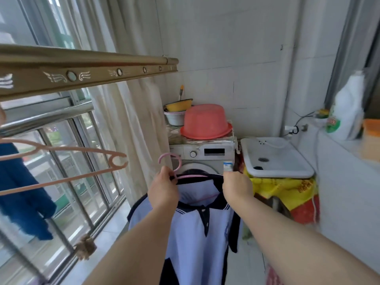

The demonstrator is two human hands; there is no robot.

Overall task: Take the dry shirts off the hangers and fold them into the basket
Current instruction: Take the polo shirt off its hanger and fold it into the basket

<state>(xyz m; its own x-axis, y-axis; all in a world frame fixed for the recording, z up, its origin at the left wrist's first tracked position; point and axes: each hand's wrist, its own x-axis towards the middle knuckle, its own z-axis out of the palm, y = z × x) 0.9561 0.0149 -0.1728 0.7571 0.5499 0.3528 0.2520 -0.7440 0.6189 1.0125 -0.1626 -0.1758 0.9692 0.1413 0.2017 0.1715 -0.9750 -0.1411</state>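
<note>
A pale blue polo shirt (pixel 191 233) with a navy collar and trim hangs on a pink hanger (pixel 171 161) in front of me, off the rail. My left hand (pixel 163 191) grips the hanger just below its hook. My right hand (pixel 236 187) pinches the navy collar at the shirt's right shoulder. An empty pink hanger (pixel 67 163) hangs at the left, and beside it a dark blue garment (pixel 22 194). No basket shows in this view.
A gold drying rail (pixel 82 75) crosses the upper left, next to the barred window (pixel 72 182). Ahead stands a washing machine (pixel 202 155) with an upturned red basin (pixel 206 122) and bowls on top. A white sink (pixel 275 157) and a detergent bottle (pixel 347 105) are at the right.
</note>
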